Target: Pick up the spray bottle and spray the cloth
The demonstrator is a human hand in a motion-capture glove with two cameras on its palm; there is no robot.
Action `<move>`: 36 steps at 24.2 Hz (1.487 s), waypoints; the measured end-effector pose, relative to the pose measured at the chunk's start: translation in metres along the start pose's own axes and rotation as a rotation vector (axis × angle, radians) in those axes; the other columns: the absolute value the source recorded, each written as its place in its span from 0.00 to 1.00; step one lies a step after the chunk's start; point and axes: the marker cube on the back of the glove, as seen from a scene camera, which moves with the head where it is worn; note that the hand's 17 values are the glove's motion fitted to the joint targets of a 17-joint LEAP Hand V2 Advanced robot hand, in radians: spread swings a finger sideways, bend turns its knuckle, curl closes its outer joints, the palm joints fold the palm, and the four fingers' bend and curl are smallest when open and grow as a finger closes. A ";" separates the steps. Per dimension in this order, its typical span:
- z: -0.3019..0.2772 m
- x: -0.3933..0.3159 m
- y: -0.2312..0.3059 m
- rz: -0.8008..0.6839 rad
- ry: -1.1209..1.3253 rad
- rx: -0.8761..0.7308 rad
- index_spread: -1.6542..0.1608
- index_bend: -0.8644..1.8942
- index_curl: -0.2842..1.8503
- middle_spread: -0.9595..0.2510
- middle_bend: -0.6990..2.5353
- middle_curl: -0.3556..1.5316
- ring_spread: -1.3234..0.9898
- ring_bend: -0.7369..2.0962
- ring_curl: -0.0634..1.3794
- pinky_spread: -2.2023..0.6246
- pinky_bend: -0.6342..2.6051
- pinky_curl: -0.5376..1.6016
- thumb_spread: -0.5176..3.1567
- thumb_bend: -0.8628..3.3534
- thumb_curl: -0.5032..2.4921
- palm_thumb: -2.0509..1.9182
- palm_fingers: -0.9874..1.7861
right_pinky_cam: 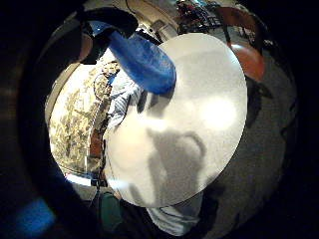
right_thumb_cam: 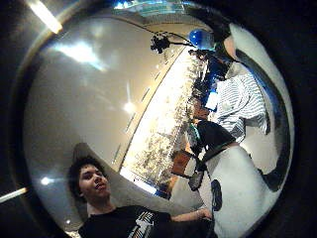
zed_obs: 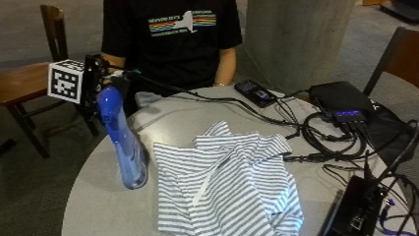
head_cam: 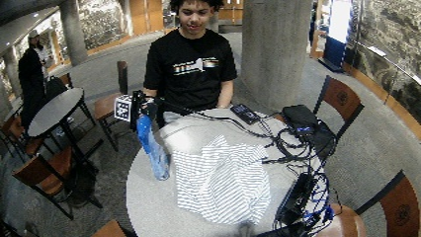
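A tall blue spray bottle (zed_obs: 124, 142) leans over the left part of the round grey table (zed_obs: 98, 201), its base at or just above the tabletop. My gloved right hand (zed_obs: 110, 78) grips the bottle's head, fingers curled round it, partly hidden. In the little finger side palm view the bottle (right_pinky_cam: 142, 59) reaches from the palm out over the table. A grey-and-white striped cloth (zed_obs: 225, 187) lies crumpled right beside the bottle, spread toward the table's front. The cloth (head_cam: 220, 180) is apart from the hand.
Black cables (zed_obs: 308, 132), a black box (zed_obs: 340, 101) and a phone (zed_obs: 255, 92) crowd the table's right and far side. A long black device (zed_obs: 353, 211) lies at the front right. Wooden chairs (zed_obs: 26, 81) stand around; a concrete pillar (zed_obs: 294, 44) rises behind.
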 end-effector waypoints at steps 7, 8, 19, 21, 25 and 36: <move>0.013 0.021 -0.040 0.097 0.081 0.050 0.73 0.34 0.23 0.79 0.27 0.38 0.55 0.37 0.28 0.78 0.42 0.41 0.43 0.20 0.30 0.72 0.60; 0.016 0.024 -0.046 0.108 0.088 0.049 0.73 0.34 0.23 0.80 0.27 0.38 0.55 0.38 0.28 0.78 0.42 0.41 0.43 0.20 0.30 0.72 0.59; 0.050 0.042 -0.096 0.156 0.171 -0.011 0.72 0.33 0.21 0.84 0.28 0.38 0.59 0.36 0.28 0.81 0.45 0.42 0.42 0.20 0.30 0.72 0.48; 0.053 0.045 -0.101 0.152 0.167 -0.006 0.72 0.33 0.20 0.85 0.28 0.38 0.59 0.36 0.27 0.81 0.46 0.42 0.42 0.20 0.30 0.72 0.48; 0.055 0.051 -0.111 0.150 0.151 0.006 0.72 0.34 0.20 0.85 0.28 0.38 0.59 0.37 0.27 0.82 0.46 0.42 0.41 0.20 0.30 0.71 0.48; 0.069 0.057 -0.138 0.192 0.133 -0.022 0.72 0.35 0.20 0.85 0.28 0.39 0.60 0.38 0.27 0.83 0.47 0.42 0.41 0.20 0.30 0.71 0.48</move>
